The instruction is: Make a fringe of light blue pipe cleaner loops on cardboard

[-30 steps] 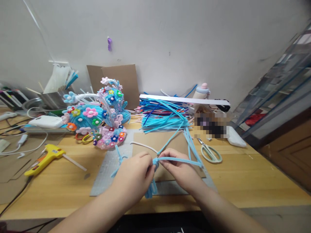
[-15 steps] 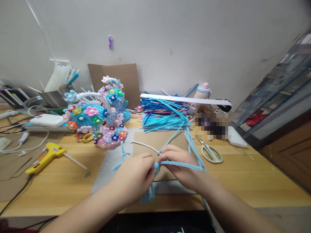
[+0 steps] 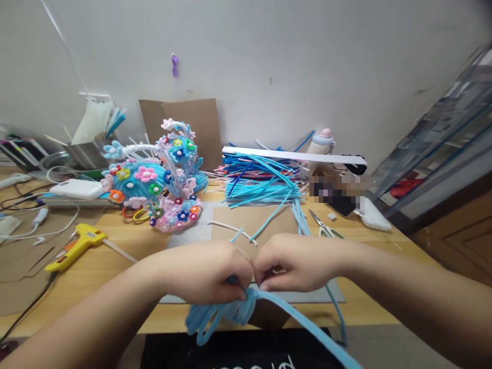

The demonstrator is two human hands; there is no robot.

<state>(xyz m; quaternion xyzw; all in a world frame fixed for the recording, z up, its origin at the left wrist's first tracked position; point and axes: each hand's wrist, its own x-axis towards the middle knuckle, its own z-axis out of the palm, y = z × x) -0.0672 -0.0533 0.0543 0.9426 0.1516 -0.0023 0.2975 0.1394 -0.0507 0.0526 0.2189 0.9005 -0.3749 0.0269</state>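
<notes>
The blue bundle (image 3: pixel 200 319) has swung sideways, my left hand (image 3: pixel 215 271) clamped on its neck, my right hand (image 3: pixel 300 264) pinched together there, so its loops spread beneath my left and the stem (image 3: pixel 307 322) trails below my right.

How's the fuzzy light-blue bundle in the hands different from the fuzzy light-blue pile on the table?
The fuzzy light-blue bundle is bent into loops, but the fuzzy light-blue pile has mostly straight stems. The left hand grips the bundle; the pile lies on the table. Both are fuzzy and light blue.
</notes>
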